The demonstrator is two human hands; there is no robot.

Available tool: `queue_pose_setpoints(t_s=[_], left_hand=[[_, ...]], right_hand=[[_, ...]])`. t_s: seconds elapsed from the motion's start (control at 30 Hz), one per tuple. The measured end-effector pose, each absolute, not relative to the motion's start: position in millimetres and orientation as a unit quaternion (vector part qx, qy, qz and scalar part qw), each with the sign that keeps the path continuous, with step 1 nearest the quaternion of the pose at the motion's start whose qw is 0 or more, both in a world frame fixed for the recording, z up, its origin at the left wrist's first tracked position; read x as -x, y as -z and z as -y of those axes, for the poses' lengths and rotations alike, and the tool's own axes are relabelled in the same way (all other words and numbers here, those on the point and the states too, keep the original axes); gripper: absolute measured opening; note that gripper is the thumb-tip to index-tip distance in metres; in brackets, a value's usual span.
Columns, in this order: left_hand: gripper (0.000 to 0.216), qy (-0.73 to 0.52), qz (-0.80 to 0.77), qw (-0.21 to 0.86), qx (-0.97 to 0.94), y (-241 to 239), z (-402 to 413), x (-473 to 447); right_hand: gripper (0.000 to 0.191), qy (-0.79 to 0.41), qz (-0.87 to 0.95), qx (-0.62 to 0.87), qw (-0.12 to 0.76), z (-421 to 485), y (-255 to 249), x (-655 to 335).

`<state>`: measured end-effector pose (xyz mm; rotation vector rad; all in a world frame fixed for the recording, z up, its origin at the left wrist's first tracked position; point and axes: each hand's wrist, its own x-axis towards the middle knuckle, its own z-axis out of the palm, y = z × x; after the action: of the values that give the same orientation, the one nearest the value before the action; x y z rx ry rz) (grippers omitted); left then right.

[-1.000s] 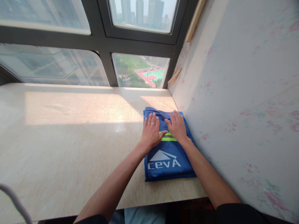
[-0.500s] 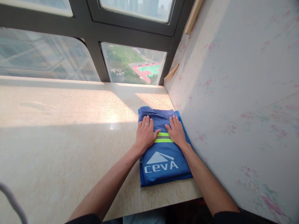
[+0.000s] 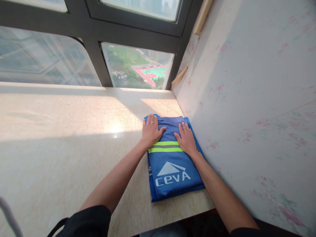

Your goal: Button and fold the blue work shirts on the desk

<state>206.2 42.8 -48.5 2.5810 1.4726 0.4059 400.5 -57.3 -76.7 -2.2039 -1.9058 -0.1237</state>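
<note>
A folded blue garment [image 3: 170,158] lies flat on the marble-patterned sill, close to the wall on the right. It carries a yellow-green and grey reflective stripe [image 3: 165,146] and a white "CEVA" print; more blue fabric shows beneath its edges. My left hand [image 3: 151,131], with a ring on one finger, rests flat on the upper left corner, thumb spread toward the middle. Flat on the upper right side lies my right hand [image 3: 186,138], fingers outstretched. Neither hand grips the cloth.
Floral wallpaper [image 3: 259,115] covers the wall on the right, with a peeling strip [image 3: 179,75] near the window corner. A dark window frame [image 3: 133,33] stands behind the pale sill [image 3: 61,158]. A grey cable-like thing [image 3: 11,215] is at the lower left.
My left hand has slid up and left to the garment's corner, uncovering more of the stripe. My right hand stays about where it was. The view has shifted slightly.
</note>
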Motion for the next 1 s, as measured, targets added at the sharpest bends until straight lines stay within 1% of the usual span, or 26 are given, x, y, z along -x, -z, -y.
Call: queue_pose_setpoints(t_s=[0.2,0.4,0.5,0.63,0.73,0.87,1.0], left_hand=[[0.084,-0.139,-0.485,0.086,-0.859,48.9,-41.5,-204.4],[0.078,-0.158,-0.475,0.092,-0.861,48.2,-43.4,-201.2],[0.073,-0.167,-0.459,0.084,-0.869,42.7,-32.1,-196.7],[0.074,-0.170,-0.470,0.082,-0.862,33.1,18.2,-186.6],[0.075,-0.139,-0.429,0.107,-0.886,30.8,70.2,-173.6],[0.067,-0.121,-0.372,0.117,-0.913,37.6,123.4,-144.4],[0.061,-0.136,-0.357,0.133,-0.915,49.6,150.8,-110.4]], right_hand=[[0.064,0.041,0.647,0.754,0.106,57.2,76.7,-401.2],[0.065,0.037,0.641,0.759,0.112,55.1,74.8,-399.2],[0.065,0.039,0.640,0.758,0.119,53.7,74.9,-399.0],[0.065,0.052,0.645,0.750,0.135,52.0,77.4,-399.8],[0.065,0.059,0.647,0.748,0.135,51.2,78.2,-399.4],[0.065,0.059,0.644,0.752,0.127,50.7,77.1,-398.7],[0.065,0.062,0.645,0.751,0.130,49.7,77.2,-399.9]])
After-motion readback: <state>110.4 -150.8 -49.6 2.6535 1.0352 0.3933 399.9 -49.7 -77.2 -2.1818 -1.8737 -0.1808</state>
